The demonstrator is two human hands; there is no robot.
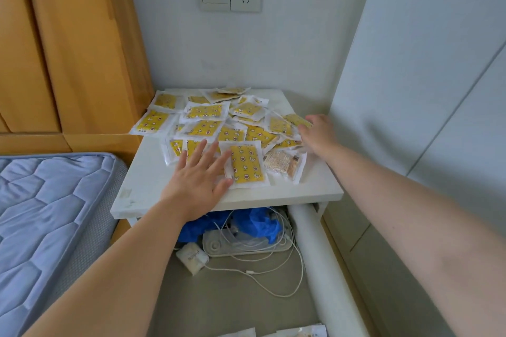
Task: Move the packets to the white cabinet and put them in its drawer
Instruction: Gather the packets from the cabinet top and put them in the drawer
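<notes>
Dozens of yellow-printed packets [204, 112] lie heaped on the white counter [147, 175] in the corner, beside the blue mattress [49, 213]. I see my left hand [198, 175] flat on the pile's near edge, fingers [204, 149] straight and spread, gripping nothing. My right hand [319, 133] touches the pile's right side; whether its fingers pinch a packet I cannot tell.

Nothing reliably legible. The packets [247, 163] on the worktop [315, 189] carry a yellow pattern of stars, moons and small face icons. Some have a thin line of dark print along the white edge, too small to read. The white pouch [191, 257] on the floor [219, 309] has faint grey lettering, too blurred to make out.
</notes>
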